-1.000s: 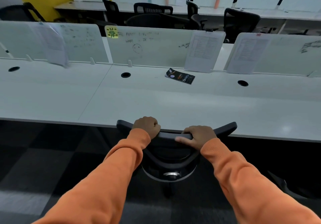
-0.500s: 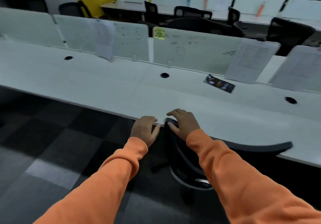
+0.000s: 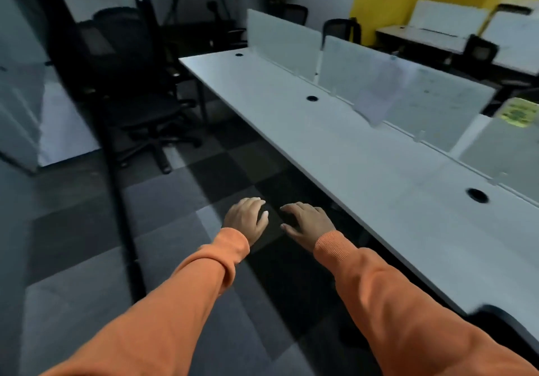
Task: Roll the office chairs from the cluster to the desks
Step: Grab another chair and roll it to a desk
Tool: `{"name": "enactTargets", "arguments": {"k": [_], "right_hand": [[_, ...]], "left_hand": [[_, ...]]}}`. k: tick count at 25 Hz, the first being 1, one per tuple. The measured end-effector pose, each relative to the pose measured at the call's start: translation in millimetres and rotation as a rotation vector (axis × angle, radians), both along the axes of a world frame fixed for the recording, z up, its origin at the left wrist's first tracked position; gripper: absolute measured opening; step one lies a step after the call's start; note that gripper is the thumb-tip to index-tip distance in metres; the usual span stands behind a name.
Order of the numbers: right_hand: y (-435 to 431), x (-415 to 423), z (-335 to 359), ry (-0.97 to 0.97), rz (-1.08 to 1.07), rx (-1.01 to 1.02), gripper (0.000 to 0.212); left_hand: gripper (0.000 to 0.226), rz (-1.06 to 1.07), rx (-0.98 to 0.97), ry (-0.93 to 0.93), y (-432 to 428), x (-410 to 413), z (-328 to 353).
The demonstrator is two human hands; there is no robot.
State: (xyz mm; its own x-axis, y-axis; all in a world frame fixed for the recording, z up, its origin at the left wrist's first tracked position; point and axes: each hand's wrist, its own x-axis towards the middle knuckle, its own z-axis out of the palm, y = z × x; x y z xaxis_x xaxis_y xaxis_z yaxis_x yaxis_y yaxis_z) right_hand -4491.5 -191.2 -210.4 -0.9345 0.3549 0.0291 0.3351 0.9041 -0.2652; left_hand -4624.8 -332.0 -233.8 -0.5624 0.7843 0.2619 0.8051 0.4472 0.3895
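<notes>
dark checkered carpet (image 3: 87,302) flanks long white desk (image 3: 364,156). left hand (image 3: 246,222) and right hand (image 3: 309,224) relaxed open, empty. black mesh office chairs (image 3: 140,92) cluster beyond desk's far end, ahead-left; left hand nearer.

1. I see both arms in orange sleeves stretched forward over the checkered grey carpet (image 3: 87,302).
2. Left hand (image 3: 246,219) and right hand (image 3: 309,222) hover side by side, palms down, fingers loose, holding nothing.
3. A long white desk (image 3: 364,154) runs along my right, with frosted dividers (image 3: 408,89) at its far edge and a yellow note (image 3: 517,112) on one.
4. A dark curved chair back (image 3: 495,317) shows at the desk edge, lower right.
5. I note a cluster of black office chairs (image 3: 140,95) at upper left, well apart from the hands, beyond a black post (image 3: 116,171).
</notes>
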Motion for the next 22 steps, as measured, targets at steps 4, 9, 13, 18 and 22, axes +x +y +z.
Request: {"name": "enactTargets", "arguments": {"k": [4,9,13,18,22], "right_hand": [[-17.8,-74.7,-2.8,-0.050,0.156,0.006,0.049],[-11.3,-161.4,-3.8,-0.071,0.316,0.020,0.054],[18.3,-228.9,2.2,-0.030,0.396,0.014,0.051],[66.5,-308.8,17.1,0.027,0.459,0.015,0.046],[87.6,-366.3,22.9,0.039,0.496,-0.008,0.044]], "left_hand": [[0.049,0.182,-0.083,-0.052,-38.4,-49.1,0.1],[0.044,0.314,-0.098,-0.054,-43.2,-111.0,4.1],[0.046,0.385,-0.139,-0.048,-14.9,-162.9,14.7],[0.048,0.471,-0.163,-0.064,32.4,-217.3,29.6],[0.048,0.521,-0.167,-0.081,54.5,-256.2,36.8]]}}
